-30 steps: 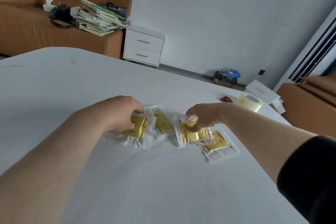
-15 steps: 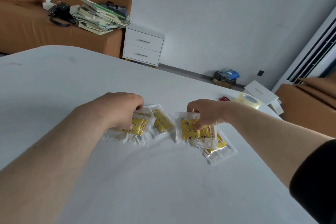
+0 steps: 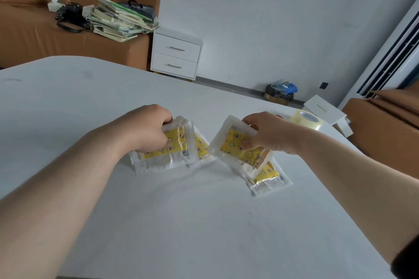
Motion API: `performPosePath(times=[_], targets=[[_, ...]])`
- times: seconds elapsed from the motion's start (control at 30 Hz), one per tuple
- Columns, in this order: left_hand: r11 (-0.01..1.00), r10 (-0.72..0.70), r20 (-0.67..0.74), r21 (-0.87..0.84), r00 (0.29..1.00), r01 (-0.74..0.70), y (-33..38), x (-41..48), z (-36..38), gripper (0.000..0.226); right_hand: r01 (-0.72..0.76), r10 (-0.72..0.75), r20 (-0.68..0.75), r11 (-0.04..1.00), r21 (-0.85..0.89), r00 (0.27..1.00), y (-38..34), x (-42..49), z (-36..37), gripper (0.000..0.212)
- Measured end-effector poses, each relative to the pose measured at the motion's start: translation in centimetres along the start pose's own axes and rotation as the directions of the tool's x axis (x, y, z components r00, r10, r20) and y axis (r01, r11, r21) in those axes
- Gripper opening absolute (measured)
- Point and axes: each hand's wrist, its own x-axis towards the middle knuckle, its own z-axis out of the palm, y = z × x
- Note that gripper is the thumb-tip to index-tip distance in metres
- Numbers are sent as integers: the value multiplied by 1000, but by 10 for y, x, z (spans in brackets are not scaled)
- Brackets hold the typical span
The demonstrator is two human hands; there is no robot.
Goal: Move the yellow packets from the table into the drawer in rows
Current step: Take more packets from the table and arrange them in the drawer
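Observation:
Yellow patterned packets in clear wrappers lie in the middle of the white table [image 3: 204,222]. My left hand [image 3: 145,129] grips a small stack of packets [image 3: 167,149], raised a little off the table. My right hand [image 3: 265,133] pinches another stack of packets [image 3: 235,147], tilted and lifted above the surface. One packet [image 3: 201,142] lies flat between the two hands, partly hidden. Another packet [image 3: 267,176] lies flat under the right-hand stack. A white two-drawer cabinet [image 3: 175,56] stands on the floor beyond the table, both drawers closed.
A roll of clear tape [image 3: 306,119] sits near the table's far right edge. A brown sofa [image 3: 34,38] at the back left carries a stack of books [image 3: 118,20] and a black bag [image 3: 70,18]. Another brown seat [image 3: 385,124] stands at the right.
Both hands have gathered packets and lifted them off the table. The right-hand stack has risen and tilted; the left-hand stack has come up slightly.

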Motion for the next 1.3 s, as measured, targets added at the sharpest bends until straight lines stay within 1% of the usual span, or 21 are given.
performPosePath(times=[0.07, 0.13, 0.17, 0.2, 0.23, 0.27, 0.3, 0.33, 0.43, 0.5, 0.6, 0.7, 0.77, 0.83, 0.9, 1.0, 1.07, 1.2, 1.3], targets=[[987, -15, -30, -162, 999, 10, 1, -2, -3, 14, -30, 44, -57, 972, 232, 997, 4, -11, 2, 32], [952, -39, -72, -306, 997, 15, 4, -7, -7, 13, -44, 105, -107, 885, 464, 989, 8, -25, 8, 35], [924, -62, -98, -382, 993, 20, 6, -10, -9, 12, -49, 143, -120, 819, 571, 982, 9, -33, 12, 36], [879, -96, -119, -476, 988, 28, 8, -13, -10, 11, -51, 177, -119, 737, 674, 977, 10, -43, 16, 37], [803, -143, -115, -595, 983, 47, 10, -17, -11, 10, -52, 204, -106, 641, 766, 973, 9, -52, 19, 37], [699, -194, -81, -711, 978, 80, 12, -22, -12, 10, -56, 230, -84, 543, 838, 969, 8, -63, 24, 37], [600, -244, -39, -791, 969, 119, 14, -27, -13, 11, -65, 253, -59, 456, 887, 966, 7, -73, 28, 36], [539, -279, -6, -829, 960, 151, 15, -32, -14, 12, -73, 266, -35, 385, 920, 963, 6, -84, 33, 34], [476, -345, 53, -851, 937, 223, 21, -53, -23, 15, -78, 268, 15, 224, 971, 963, 0, -116, 41, 35], [433, -350, 99, -865, 932, 254, 29, -71, -32, 15, -83, 271, 35, 167, 982, 962, -6, -138, 42, 34], [436, -339, 102, -864, 935, 252, 42, -99, -44, 15, -87, 278, 50, 125, 988, 959, -12, -170, 39, 36], [394, -328, 118, -885, 937, 249, 58, -135, -52, 14, -80, 301, 55, 71, 994, 952, -15, -202, 35, 34], [370, -325, 150, -888, 934, 272, 65, -161, -50, 15, -91, 325, 72, 45, 995, 943, -17, -223, 36, 31], [373, -333, 185, -875, 925, 309, 67, -186, -40, 17, -111, 355, 94, 30, 993, 930, -16, -243, 42, 29], [347, -347, 232, -868, 909, 355, 64, -211, -26, 20, -154, 374, 133, 26, 988, 918, -12, -264, 54, 28], [288, -376, 302, -861, 876, 420, 60, -243, 1, 24, -263, 386, 221, 57, 963, 895, -4, -290, 74, 26], [253, -387, 347, -851, 854, 460, 58, -259, 18, 24, -323, 399, 259, 99, 941, 880, 3, -299, 85, 25], [239, -400, 449, -791, 799, 563, 48, -276, 49, 25, -424, 434, 322, 159, 892, 841, 16, -303, 103, 26], [263, -447, 491, -727, 748, 634, 30, -274, 73, 38, -487, 473, 356, 188, 853, 806, 25, -297, 115, 28]])
